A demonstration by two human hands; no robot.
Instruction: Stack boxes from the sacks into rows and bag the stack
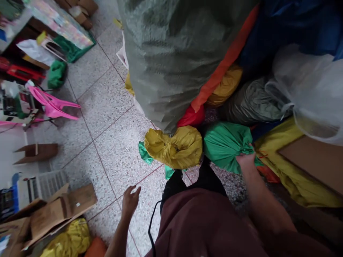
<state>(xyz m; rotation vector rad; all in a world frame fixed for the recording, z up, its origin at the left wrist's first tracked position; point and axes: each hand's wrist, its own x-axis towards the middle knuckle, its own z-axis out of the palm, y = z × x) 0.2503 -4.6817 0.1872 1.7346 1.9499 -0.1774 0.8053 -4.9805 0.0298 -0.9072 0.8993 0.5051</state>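
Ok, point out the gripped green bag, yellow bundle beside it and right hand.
Green bag [224,145]: head view, its bulging body.
Yellow bundle [174,147]: head view, its gathered middle.
Right hand [246,160]: head view, its back.

Bare floor [107,157] fronts the left hand [130,200]; a grey sack [171,67] blocks forward-right.

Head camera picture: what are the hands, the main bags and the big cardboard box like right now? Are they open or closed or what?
Green bag, rounded out, gathered at one end
Right hand, closed on the green bag's gathered end
Left hand, empty, fingers apart
Yellow bag, bunched in at its middle
Big grey sack, bulging
Whitish see-through bag, puffed out; can't tell if tied
Cardboard box, flaps open
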